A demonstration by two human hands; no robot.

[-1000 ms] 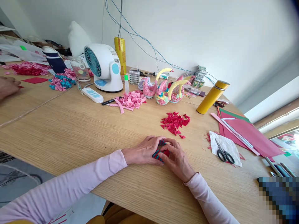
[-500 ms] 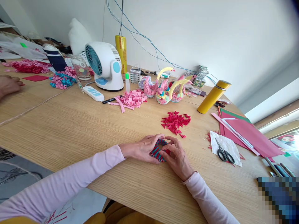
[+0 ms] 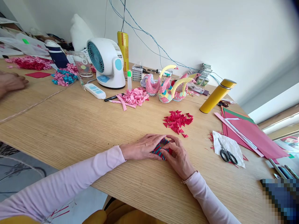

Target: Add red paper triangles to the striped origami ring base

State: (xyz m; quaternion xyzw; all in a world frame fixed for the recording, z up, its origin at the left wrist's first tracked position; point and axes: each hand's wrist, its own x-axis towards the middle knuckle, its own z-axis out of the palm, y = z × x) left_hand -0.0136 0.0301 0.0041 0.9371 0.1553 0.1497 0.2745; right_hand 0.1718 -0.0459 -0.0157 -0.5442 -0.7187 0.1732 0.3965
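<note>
Three folded paper swans (image 3: 168, 87) stand on the worktop (image 3: 70, 124), with one white fan (image 3: 106, 63), one yellow flask (image 3: 217, 96), one pair of scissors (image 3: 226, 153), one glue stick (image 3: 129, 80) and one heap of red triangles (image 3: 177, 120).

- A light wooden table (image 3: 70, 124) is seen.
- A pile of red paper triangles (image 3: 177, 120) is laid on it.
- Scissors (image 3: 226, 153) are rested on a white sheet (image 3: 227, 146).
- A yellow flask (image 3: 217, 96) is stood near red paper sheets (image 3: 252, 135).

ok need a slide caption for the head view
Both hands, left hand and right hand, press a red-and-blue paper ring on the wooden table.
</note>
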